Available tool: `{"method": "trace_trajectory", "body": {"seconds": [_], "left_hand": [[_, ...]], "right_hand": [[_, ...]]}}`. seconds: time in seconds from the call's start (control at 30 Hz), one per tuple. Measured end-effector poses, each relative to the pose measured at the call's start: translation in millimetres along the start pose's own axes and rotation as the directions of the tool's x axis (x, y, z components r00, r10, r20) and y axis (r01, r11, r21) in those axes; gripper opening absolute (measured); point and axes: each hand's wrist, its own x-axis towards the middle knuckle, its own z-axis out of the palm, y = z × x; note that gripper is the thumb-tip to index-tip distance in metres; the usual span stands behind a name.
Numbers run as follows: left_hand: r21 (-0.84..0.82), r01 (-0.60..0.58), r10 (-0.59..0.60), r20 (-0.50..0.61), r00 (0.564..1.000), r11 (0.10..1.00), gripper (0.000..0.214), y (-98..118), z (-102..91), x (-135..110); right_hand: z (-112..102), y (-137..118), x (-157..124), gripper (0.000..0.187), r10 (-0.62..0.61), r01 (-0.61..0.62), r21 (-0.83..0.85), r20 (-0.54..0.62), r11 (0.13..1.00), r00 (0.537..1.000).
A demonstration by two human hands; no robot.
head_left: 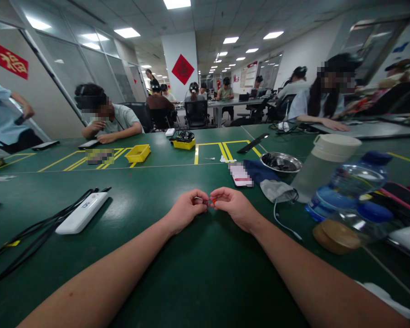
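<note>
My left hand [186, 208] and my right hand [235, 207] meet fingertip to fingertip just above the green table [198, 278]. Pinched in the left fingers is a small dark reddish piece [201, 201], mostly hidden. Between thumb and fingers of the right hand shows a small orange-red piece [214, 200]. Both are too small for me to tell their kind, or whether they touch. Beyond the right hand lies a phone [240, 175] with its screen lit.
At left lie a white power bank [84, 213] and black cables [30, 241]. Rightward stand a metal bowl [280, 163], a pale tumbler [323, 168], and bottles, one a blue-capped bottle [348, 228]. A drawstring pouch [276, 189] and yellow trays [138, 153] sit farther back. People work opposite.
</note>
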Motion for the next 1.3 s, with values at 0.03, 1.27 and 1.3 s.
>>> {"method": "trace_trajectory", "body": {"seconds": [0.03, 1.27, 1.3], "left_hand": [[0.005, -0.006, 0.006, 0.001, 1.000, 1.000, 0.022, 0.6, 0.3, 0.0], [-0.101, 0.071, -0.061, 0.091, 0.994, 0.992, 0.028, 2.6, -2.3, 0.2], [-0.088, 0.070, -0.062, 0.098, 0.993, 0.994, 0.027, 3.0, -2.6, 0.2]], "right_hand": [[-0.4, 0.4, 0.1, 0.028, 0.006, -0.006, 0.001, -0.005, 1.000, 1.000], [-0.4, -3.3, -2.6, 0.020, 0.049, -0.048, 0.020, -0.041, 0.999, 0.998], [-0.6, -2.7, -2.5, 0.019, 0.030, -0.030, -0.007, -0.038, 1.000, 0.999]]}}
